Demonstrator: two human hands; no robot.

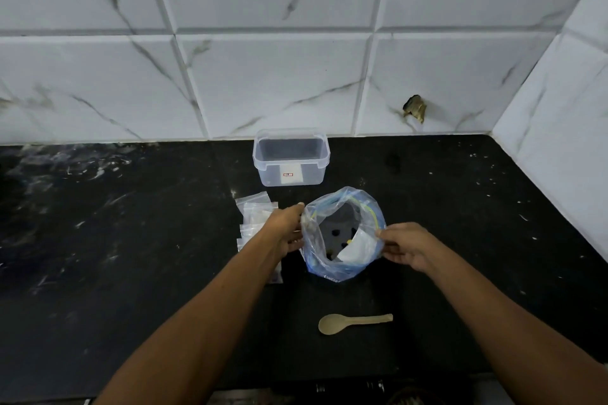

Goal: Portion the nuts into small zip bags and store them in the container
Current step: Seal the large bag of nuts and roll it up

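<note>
Head cam: large clear zip bag w/ blue-yellow zip strip stands on black counter, mouth pulled wide, few dark nuts at bottom. Left hand pinches its left rim, right hand pinches right rim; bag sits between them. Small zip bags stacked just left. Clear container behind, lid off. Wooden spoon nearer the person.

The container stands behind the large bag, small bags left, spoon before.
</note>
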